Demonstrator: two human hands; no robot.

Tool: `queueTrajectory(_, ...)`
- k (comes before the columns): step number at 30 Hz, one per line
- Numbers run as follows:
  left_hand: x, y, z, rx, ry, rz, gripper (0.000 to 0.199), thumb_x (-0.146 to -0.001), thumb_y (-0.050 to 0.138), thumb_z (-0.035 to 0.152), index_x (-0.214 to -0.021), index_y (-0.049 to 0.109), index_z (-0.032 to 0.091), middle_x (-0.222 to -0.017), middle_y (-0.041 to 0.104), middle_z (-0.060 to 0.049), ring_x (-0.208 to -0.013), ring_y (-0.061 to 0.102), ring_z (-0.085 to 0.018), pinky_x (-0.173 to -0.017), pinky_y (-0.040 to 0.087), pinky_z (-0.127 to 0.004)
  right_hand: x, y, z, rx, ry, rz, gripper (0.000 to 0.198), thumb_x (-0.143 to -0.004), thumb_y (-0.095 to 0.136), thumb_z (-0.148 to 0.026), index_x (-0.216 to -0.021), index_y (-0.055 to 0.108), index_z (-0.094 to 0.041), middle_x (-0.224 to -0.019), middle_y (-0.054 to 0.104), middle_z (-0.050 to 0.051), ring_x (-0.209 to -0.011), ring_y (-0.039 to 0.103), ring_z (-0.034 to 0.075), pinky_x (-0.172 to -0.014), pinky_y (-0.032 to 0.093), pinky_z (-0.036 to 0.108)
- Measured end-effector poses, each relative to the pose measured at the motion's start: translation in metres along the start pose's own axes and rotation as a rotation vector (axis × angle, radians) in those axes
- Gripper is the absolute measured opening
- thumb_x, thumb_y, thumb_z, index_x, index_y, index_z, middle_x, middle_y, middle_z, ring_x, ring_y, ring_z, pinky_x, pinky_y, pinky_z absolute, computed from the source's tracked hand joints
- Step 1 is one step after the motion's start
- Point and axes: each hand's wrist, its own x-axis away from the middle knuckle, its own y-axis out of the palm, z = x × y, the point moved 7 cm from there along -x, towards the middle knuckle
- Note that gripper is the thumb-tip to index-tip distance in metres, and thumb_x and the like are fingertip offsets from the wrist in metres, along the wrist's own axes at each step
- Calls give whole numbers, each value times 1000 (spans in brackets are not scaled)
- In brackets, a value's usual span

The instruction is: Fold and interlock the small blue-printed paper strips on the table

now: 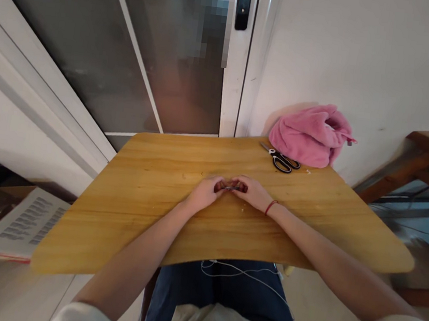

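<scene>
Over the middle of the wooden table (148, 189), my two hands meet around a small, thin dark object (230, 187). My left hand (206, 193) has its fingers curled and pinches the object's left end. At the other end, the closed fingers of my right hand (252, 191) grip it too, with a red band (270, 207) around that wrist. The object is mostly covered by my fingers, and its kind cannot be made out. Tiny pale crumbs lie on the wood just below my right hand.
Black-handled scissors (282, 161) lie at the back right of the table, beside a pink plush bag (309, 135) against the wall. A glazed door (233, 90) borders the far edge. A cardboard box (3, 192) stands on the left; a white cable (247, 273) crosses my lap.
</scene>
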Motion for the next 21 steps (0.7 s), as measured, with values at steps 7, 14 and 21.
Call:
queueTrajectory(7,-1,-7,8,91,2,69,7,-80,53,24,-81,56,18,-60,45,4,-55,40,-10,-54,34,-22,2,-8,-13,19,-67,98,18,-76,54,-16,-92,62,-15,-78,58,3,-64,49,11,-61,40,24)
queueTrajectory(14,-2,3,3,0,37,-29,9,-79,54,23,-73,53,16,-65,47,2,-58,41,-10,-56,33,-22,1,2,-4,15,-3,-3,23,-73,57,-13,-95,60,-14,-85,60,4,-63,50,10,-61,42,23)
queueTrajectory(21,1,-10,17,27,83,79,9,-82,50,24,-83,56,17,-64,46,2,-60,42,-10,-58,34,-22,3,-11,-17,1,-83,130,16,-79,54,-17,-92,62,-17,-79,60,3,-64,49,11,-61,41,23)
